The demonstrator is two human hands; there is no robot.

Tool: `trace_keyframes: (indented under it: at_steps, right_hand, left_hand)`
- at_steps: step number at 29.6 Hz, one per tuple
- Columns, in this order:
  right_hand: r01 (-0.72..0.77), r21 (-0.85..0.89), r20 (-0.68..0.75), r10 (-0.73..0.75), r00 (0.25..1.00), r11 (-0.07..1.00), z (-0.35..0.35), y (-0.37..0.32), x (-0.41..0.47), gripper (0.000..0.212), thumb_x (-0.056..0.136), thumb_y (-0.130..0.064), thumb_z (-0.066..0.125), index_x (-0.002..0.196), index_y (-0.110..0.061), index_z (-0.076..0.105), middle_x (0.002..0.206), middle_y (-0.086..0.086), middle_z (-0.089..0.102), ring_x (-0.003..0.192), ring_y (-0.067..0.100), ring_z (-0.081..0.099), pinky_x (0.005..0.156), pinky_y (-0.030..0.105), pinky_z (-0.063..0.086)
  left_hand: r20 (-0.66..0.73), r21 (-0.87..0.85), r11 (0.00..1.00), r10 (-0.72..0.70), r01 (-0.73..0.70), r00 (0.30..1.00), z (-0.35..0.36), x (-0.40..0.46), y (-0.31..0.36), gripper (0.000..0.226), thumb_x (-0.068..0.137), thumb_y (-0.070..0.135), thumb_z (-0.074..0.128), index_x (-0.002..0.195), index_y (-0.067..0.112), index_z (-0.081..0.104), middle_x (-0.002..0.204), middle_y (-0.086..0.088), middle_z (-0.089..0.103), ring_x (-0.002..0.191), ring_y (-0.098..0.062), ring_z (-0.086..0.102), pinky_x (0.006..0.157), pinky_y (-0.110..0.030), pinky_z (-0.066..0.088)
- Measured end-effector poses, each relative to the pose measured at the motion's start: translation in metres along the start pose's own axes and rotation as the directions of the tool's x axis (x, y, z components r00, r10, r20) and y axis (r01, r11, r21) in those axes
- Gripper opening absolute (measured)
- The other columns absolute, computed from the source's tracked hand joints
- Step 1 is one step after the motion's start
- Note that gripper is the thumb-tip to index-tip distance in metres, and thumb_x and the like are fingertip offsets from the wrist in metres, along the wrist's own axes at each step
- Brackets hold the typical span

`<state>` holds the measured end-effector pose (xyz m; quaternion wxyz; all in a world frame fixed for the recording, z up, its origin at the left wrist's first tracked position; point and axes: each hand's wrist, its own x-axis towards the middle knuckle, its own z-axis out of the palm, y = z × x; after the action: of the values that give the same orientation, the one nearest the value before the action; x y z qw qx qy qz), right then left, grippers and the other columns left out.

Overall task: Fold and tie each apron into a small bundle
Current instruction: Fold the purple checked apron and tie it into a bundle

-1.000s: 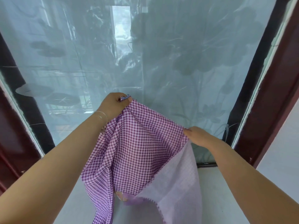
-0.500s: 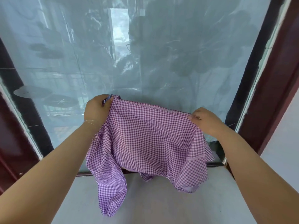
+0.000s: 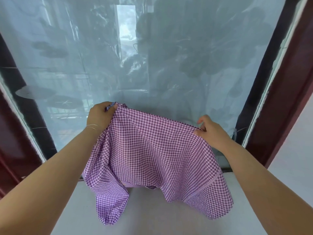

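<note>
Right hand [image 3: 212, 131] has lowered; apron [image 3: 152, 156] hangs between it and left hand [image 3: 100, 116].

left hand [image 3: 99, 116] and right hand [image 3: 211, 131] pinch the top corners of a purple checked apron [image 3: 152, 158], spread before a window [image 3: 152, 56].

Purple gingham apron [image 3: 152, 150] held up by top edge, spread, lower corners drooping.

Pale grey ledge [image 3: 152, 217] below frosted window, purple checked apron [image 3: 152, 155] hanging just above it
</note>
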<state>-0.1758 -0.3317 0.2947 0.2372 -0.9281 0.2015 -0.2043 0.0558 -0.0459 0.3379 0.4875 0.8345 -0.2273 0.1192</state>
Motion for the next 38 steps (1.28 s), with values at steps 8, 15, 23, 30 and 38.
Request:
trace_keyframes:
  at_steps: [8, 15, 23, 30, 38]
  right_hand:
    - [-0.013, -0.308, 0.140, 0.059, 0.988, 0.951, 0.016, 0.016, -0.002, 0.024, 0.103, -0.028, 0.035, 0.097, -0.011, 0.052, 0.086, 0.005, 0.060, 0.075, 0.018, 0.055, 0.062, 0.027, 0.039]
    - [-0.047, -0.071, 0.046, 0.051, 0.998, 0.996, 0.025, 0.014, -0.016, 0.018, 0.100, -0.028, 0.046, 0.107, -0.015, 0.056, 0.091, 0.000, 0.061, 0.081, 0.017, 0.059, 0.071, 0.030, 0.046]
    - [-0.106, -0.189, 0.407, 0.176, 0.896, 0.976, 0.059, -0.003, -0.021, 0.020, 0.093, -0.031, 0.054, 0.076, -0.022, 0.048, 0.081, -0.003, 0.054, 0.075, 0.015, 0.051, 0.061, 0.026, 0.034]
    - [0.003, 0.325, 0.270, -0.096, 0.958, 0.946, 0.091, -0.070, -0.032, 0.016, 0.092, -0.024, 0.063, 0.105, -0.014, 0.065, 0.095, -0.014, 0.063, 0.083, 0.004, 0.060, 0.068, 0.011, 0.042]
    - [0.300, 0.396, -0.354, -0.157, 0.922, 0.868, 0.106, -0.108, -0.037, 0.016, 0.094, -0.025, 0.058, 0.106, -0.015, 0.062, 0.091, -0.003, 0.070, 0.079, 0.011, 0.066, 0.072, 0.036, 0.056]
  left_hand:
    - [-0.238, -0.114, 0.991, 0.037, -0.065, 0.971, 0.005, -0.009, 0.008, 0.033, 0.098, 0.034, 0.050, 0.118, 0.014, 0.067, 0.111, -0.006, 0.068, 0.098, -0.023, 0.062, 0.088, -0.026, 0.046]
    - [-0.383, -0.169, 0.985, -0.040, -0.027, 0.923, -0.013, -0.005, 0.002, 0.032, 0.099, 0.027, 0.047, 0.110, 0.005, 0.067, 0.090, -0.001, 0.062, 0.080, -0.014, 0.053, 0.072, -0.017, 0.037]
    - [-0.167, -0.310, 0.935, 0.123, -0.171, 0.978, -0.012, -0.022, 0.032, 0.025, 0.095, 0.030, 0.057, 0.109, 0.013, 0.070, 0.094, 0.011, 0.067, 0.081, 0.003, 0.061, 0.077, -0.006, 0.046]
    - [0.294, -0.048, 0.923, 0.378, -0.382, 0.878, -0.016, -0.030, 0.068, 0.015, 0.093, 0.029, 0.060, 0.099, 0.024, 0.073, 0.086, 0.019, 0.066, 0.079, 0.007, 0.061, 0.072, -0.005, 0.044]
    - [0.409, 0.035, 0.933, 0.314, -0.358, 0.857, -0.013, -0.037, 0.079, 0.017, 0.091, 0.028, 0.063, 0.098, 0.017, 0.075, 0.091, 0.003, 0.072, 0.084, -0.011, 0.066, 0.078, -0.023, 0.052]
